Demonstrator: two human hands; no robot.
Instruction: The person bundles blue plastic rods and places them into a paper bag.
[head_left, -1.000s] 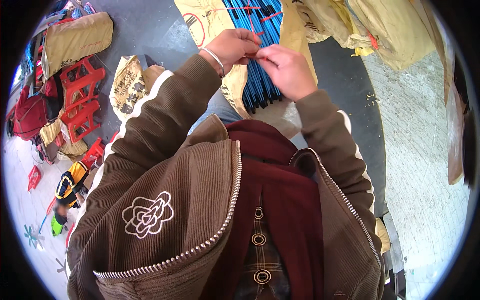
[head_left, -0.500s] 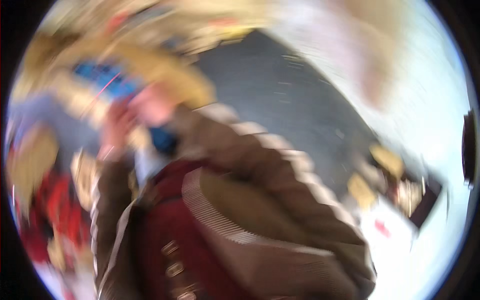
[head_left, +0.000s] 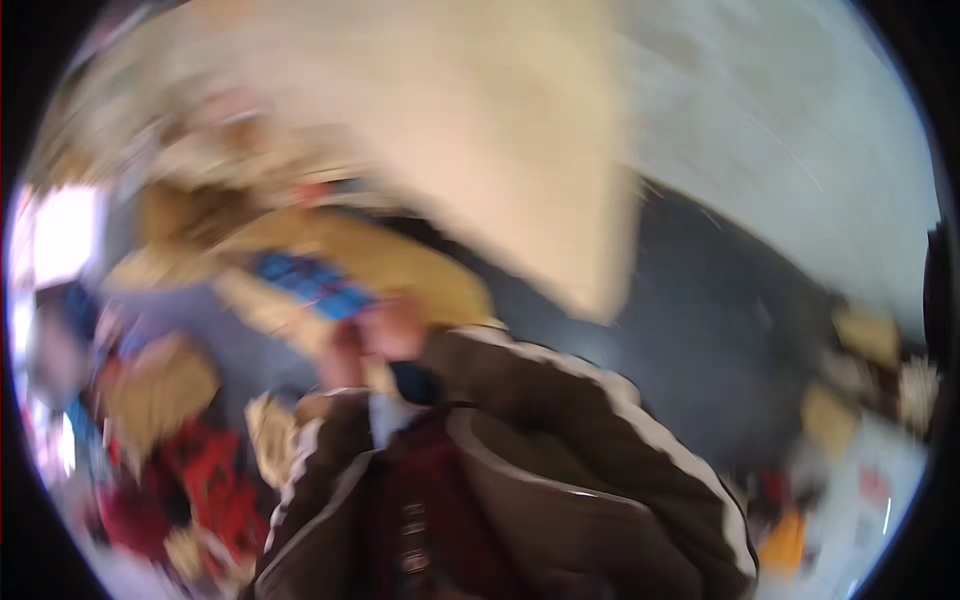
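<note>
My left hand [head_left: 342, 355] and my right hand [head_left: 395, 325] are close together, in front of a row of blue blocks or compartments [head_left: 310, 282]. Motion blur smears the fingers of both, so whether they hold anything cannot be made out. The blue row lies along the near edge of a tan, board-like surface [head_left: 430, 275]. Below my right hand a small dark blue object [head_left: 413, 382] shows beside my brown sleeve; its kind is unclear.
A large cream panel or wall [head_left: 520, 150] rises beyond the tan surface. To the right stretches dark grey floor [head_left: 700, 350], with blurred boxes [head_left: 866, 335] at its far end. At left, a red and black patterned cloth [head_left: 210, 480] lies near a brown rounded shape [head_left: 165, 395].
The whole view has swung, so my hands and the blue row now appear farther right and lower. The cream panel has come into view above. My hands stay close together.
</note>
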